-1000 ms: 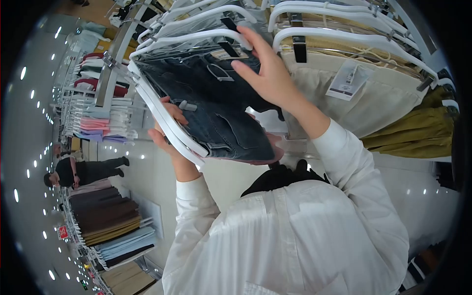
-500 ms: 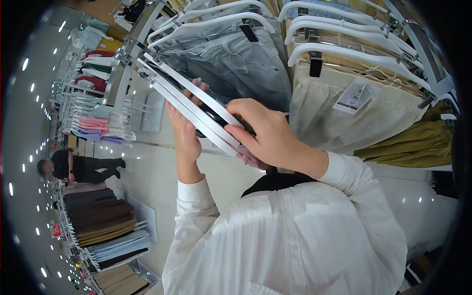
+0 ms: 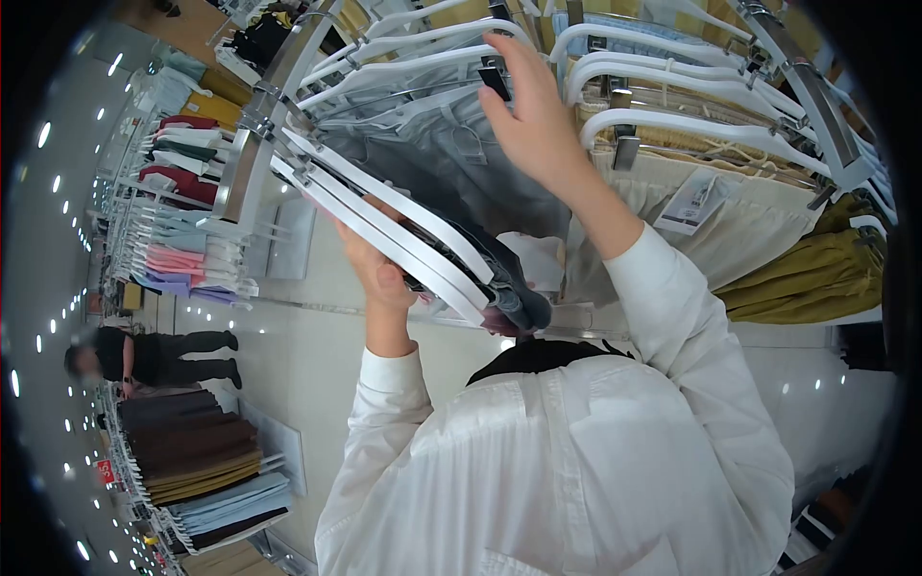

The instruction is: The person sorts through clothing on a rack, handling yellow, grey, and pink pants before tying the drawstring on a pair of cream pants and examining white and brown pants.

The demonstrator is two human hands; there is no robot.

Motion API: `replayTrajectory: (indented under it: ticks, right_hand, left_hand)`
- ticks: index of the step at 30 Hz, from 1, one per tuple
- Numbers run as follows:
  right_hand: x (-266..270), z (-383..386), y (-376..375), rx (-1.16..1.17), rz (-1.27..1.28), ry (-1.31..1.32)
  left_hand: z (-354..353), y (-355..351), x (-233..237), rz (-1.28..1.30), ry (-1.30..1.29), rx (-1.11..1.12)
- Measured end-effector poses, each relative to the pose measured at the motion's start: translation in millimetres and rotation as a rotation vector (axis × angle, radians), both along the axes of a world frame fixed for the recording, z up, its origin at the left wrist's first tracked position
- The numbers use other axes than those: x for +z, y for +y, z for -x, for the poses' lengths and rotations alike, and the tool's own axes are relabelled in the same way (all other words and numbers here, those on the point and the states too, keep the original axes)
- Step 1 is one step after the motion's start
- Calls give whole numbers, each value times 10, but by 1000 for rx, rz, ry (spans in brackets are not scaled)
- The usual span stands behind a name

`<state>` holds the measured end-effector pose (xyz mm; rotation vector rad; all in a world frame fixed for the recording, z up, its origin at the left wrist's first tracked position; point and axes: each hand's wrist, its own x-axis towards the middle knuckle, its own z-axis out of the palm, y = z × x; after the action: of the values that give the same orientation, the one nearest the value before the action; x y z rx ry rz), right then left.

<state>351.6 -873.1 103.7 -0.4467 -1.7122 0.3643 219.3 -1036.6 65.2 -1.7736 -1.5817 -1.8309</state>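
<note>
My left hand (image 3: 382, 272) grips a stack of white hangers (image 3: 403, 230) with dark denim trousers (image 3: 509, 288) folded on them, held edge-on at the end of a clothes rail (image 3: 254, 115). My right hand (image 3: 533, 120) is raised with fingers spread against the black clip of a white hanger that carries grey trousers (image 3: 451, 154). To the right hang cream trousers (image 3: 740, 221) with a paper tag (image 3: 693, 202) and olive trousers (image 3: 816, 274).
Shelves of folded tops (image 3: 178, 192) in red, white, pink and lilac stand at the left. A lower shelf holds brown and blue folded clothes (image 3: 206, 456). A person in black (image 3: 158, 355) stands in the aisle at far left.
My right hand let go of the denim hangers and rose to the grey trousers' hanger on the rail. My left hand keeps the denim stack, now a little lower.
</note>
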Motion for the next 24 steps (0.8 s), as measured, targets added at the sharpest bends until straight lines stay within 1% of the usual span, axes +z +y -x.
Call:
replayTrajectory:
  ticks: [1, 2, 3, 4, 6, 7, 8, 9, 10, 11, 12, 13, 14, 15, 16, 18, 19, 20, 22, 23, 24]
  right_hand:
    - [2, -19, -17, -4, -8, -1]
    - [-5, -57, -74, 58, 149, -37]
    - [17, -92, -154, 118, 306, -73]
    - [2, -86, -236, 112, 300, -75]
    - [-72, -65, -416, 160, 72, -179]
    - [-69, -102, -471, 212, 71, -179]
    - [-59, -134, -532, 264, 71, -178]
    - [-16, -169, -621, 326, 223, -158]
    - [68, -274, -682, 388, 373, -254]
    - [62, -317, -719, 450, 418, -226]
    - [56, -354, -741, 512, 462, -199]
    - [68, -398, -763, 500, 464, -201]
    - [98, -440, -785, 535, 504, -212]
    - [119, -458, -791, 570, 542, -223]
    - [110, -453, -796, 555, 543, -224]
    - [56, -441, -792, 564, 504, -182]
    - [12, -430, -783, 530, 443, -199]
    - [-48, -426, -752, 457, 350, -269]
    - [-64, -415, -729, 435, 267, -235]
    - [-75, -410, -722, 420, 271, -237]
    - [-86, -404, -714, 470, 350, -213]
  left_hand:
    - [-34, 0, 78, 20, 88, 46]
    - [-45, -3, 121, 38, 176, 92]
    - [-42, -16, 111, 50, 183, 62]
    - [-64, -27, 169, 43, 180, 56]
    - [-116, -42, 314, 234, 326, 117]
    - [-116, -22, 330, 264, 394, 137]
    - [-91, 1, 323, 257, 395, 127]
    - [-49, 22, 304, 258, 418, 129]
    - [-14, 40, 298, 261, 440, 130]
    - [1, 19, 333, 284, 492, 162]
    - [54, 59, 331, 246, 501, 116]
    - [74, 61, 334, 261, 553, 120]
    - [82, 49, 355, 276, 604, 125]
    - [99, 45, 382, 280, 588, 40]
    - [90, 59, 403, 272, 576, 11]
    - [71, 90, 366, 288, 467, -26]
    - [76, 125, 346, 257, 452, -43]
    - [63, 136, 363, 253, 464, -33]
    - [79, 162, 346, 225, 491, -15]
    - [82, 173, 338, 222, 503, -4]
    - [94, 174, 328, 221, 501, -16]
